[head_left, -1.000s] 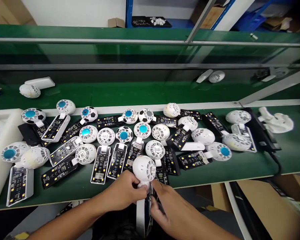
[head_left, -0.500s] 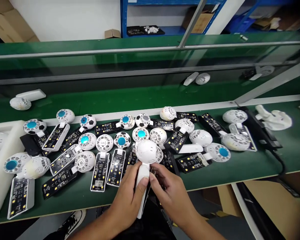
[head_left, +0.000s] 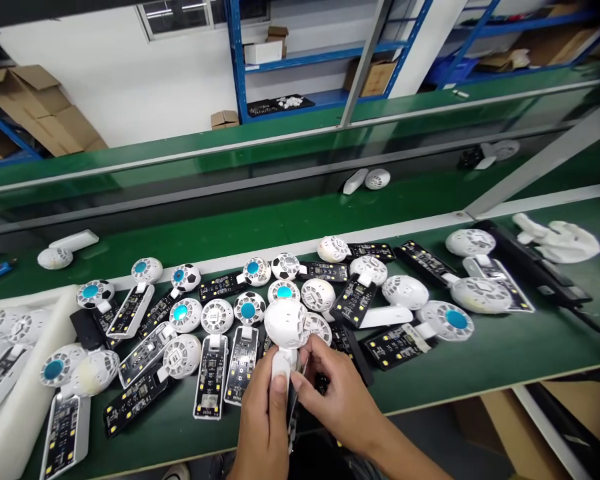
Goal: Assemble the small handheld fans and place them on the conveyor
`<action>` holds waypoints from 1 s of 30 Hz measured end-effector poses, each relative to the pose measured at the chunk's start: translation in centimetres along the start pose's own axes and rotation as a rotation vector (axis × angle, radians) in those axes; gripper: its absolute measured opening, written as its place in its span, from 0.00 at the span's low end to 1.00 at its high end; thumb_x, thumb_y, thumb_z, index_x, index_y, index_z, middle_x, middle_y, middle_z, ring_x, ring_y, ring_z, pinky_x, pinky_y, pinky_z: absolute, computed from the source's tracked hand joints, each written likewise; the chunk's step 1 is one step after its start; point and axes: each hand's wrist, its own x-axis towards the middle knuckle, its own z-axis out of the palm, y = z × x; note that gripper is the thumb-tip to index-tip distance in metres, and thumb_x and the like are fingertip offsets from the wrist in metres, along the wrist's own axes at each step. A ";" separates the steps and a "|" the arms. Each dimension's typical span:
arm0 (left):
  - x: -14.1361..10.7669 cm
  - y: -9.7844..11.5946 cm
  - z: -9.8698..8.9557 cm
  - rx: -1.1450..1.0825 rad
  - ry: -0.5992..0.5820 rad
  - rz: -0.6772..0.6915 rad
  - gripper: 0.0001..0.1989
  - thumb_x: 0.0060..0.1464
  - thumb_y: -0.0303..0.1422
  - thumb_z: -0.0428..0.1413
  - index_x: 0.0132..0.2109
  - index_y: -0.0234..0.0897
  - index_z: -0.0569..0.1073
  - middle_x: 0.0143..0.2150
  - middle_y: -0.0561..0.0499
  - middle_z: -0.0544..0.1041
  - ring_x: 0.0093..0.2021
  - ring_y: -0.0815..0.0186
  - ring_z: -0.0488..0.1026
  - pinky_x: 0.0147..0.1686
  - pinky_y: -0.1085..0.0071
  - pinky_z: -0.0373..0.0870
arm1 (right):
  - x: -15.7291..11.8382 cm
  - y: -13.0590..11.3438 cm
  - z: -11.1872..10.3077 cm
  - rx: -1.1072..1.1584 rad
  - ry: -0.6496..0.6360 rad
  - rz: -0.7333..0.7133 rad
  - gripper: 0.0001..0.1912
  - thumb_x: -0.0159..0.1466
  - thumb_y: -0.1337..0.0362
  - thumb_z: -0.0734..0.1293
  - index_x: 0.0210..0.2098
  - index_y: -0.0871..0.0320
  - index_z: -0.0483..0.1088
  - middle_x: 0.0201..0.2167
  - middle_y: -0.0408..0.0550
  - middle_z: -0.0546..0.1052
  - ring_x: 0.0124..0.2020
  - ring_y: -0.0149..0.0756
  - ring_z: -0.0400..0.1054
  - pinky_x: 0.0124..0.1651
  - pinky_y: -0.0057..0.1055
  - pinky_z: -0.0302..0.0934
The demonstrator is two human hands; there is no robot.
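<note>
The left hand [head_left: 263, 420] has its fingers wrapped round a smooth, egg-headed white fan [head_left: 285, 325]. The right hand [head_left: 339, 395] has narrow-set fingers beside it, their hold unclear.

Green desk [head_left: 500, 350], crowded. White vented heads [head_left: 405, 293] with exposed black circuit boards [head_left: 211, 383] lie across it at mixed angles, football-patterned heads [head_left: 185, 277] among them, several with blue discs [head_left: 456, 320]. White foam tray [head_left: 40, 393] at left; black bar [head_left: 533, 267] plus cable [head_left: 591, 323] at right.
</note>
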 end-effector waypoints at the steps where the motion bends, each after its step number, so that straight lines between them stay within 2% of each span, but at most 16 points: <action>1: -0.1 0.0 0.1 -0.013 0.006 -0.012 0.21 0.60 0.42 0.43 0.55 0.37 0.65 0.56 0.46 0.68 0.57 0.61 0.62 0.55 0.67 0.57 | 0.2 0.1 -0.1 0.051 -0.022 0.026 0.08 0.56 0.61 0.61 0.25 0.55 0.55 0.19 0.39 0.64 0.20 0.31 0.60 0.25 0.27 0.55; 4: 0.0 0.1 0.2 -0.040 0.026 -0.049 0.23 0.58 0.45 0.43 0.54 0.37 0.66 0.56 0.46 0.68 0.58 0.61 0.61 0.56 0.67 0.57 | 0.5 0.2 -0.1 0.159 -0.036 0.080 0.10 0.54 0.62 0.63 0.23 0.56 0.56 0.17 0.38 0.62 0.19 0.29 0.58 0.23 0.26 0.53; 8: 0.2 0.0 0.0 -0.052 0.082 -0.110 0.27 0.56 0.48 0.44 0.54 0.34 0.66 0.57 0.45 0.67 0.59 0.59 0.61 0.56 0.66 0.58 | 0.9 0.0 -0.2 0.214 -0.058 0.063 0.11 0.55 0.60 0.64 0.21 0.58 0.61 0.18 0.39 0.63 0.20 0.28 0.56 0.24 0.25 0.51; 14: 0.1 0.0 -0.1 -0.049 0.074 -0.189 0.26 0.55 0.49 0.46 0.52 0.35 0.68 0.56 0.46 0.69 0.59 0.57 0.61 0.57 0.64 0.58 | 1.4 0.9 -0.7 0.370 -0.210 0.139 0.18 0.51 0.54 0.70 0.18 0.59 0.63 0.17 0.38 0.62 0.20 0.27 0.53 0.24 0.25 0.48; 18: 0.1 0.1 -0.1 -0.019 0.085 -0.136 0.26 0.56 0.49 0.44 0.52 0.36 0.69 0.55 0.45 0.69 0.59 0.57 0.61 0.55 0.65 0.60 | 1.6 1.0 -0.5 0.364 -0.149 0.179 0.22 0.48 0.50 0.71 0.15 0.58 0.60 0.15 0.36 0.59 0.19 0.26 0.49 0.23 0.25 0.45; 23: 0.2 0.5 -0.1 0.007 0.055 -0.085 0.26 0.56 0.50 0.43 0.50 0.38 0.69 0.52 0.46 0.72 0.57 0.58 0.63 0.52 0.67 0.62 | 1.6 0.5 -0.1 0.336 -0.112 0.202 0.24 0.48 0.48 0.70 0.14 0.58 0.58 0.15 0.37 0.60 0.20 0.27 0.50 0.24 0.26 0.45; 27: 0.0 0.0 0.0 -0.029 0.087 -0.116 0.26 0.55 0.51 0.43 0.49 0.38 0.70 0.51 0.46 0.73 0.55 0.58 0.64 0.52 0.67 0.62 | 1.5 0.7 0.0 0.349 -0.097 0.212 0.24 0.46 0.47 0.71 0.14 0.58 0.58 0.15 0.38 0.60 0.20 0.27 0.50 0.23 0.26 0.45; 30: 0.2 -1.0 -0.3 -0.069 0.142 -0.185 0.25 0.55 0.50 0.45 0.47 0.37 0.73 0.50 0.46 0.75 0.54 0.57 0.67 0.52 0.65 0.65 | 1.1 0.8 -0.1 0.366 -0.153 0.224 0.21 0.47 0.47 0.69 0.18 0.58 0.63 0.15 0.38 0.60 0.19 0.27 0.51 0.22 0.25 0.47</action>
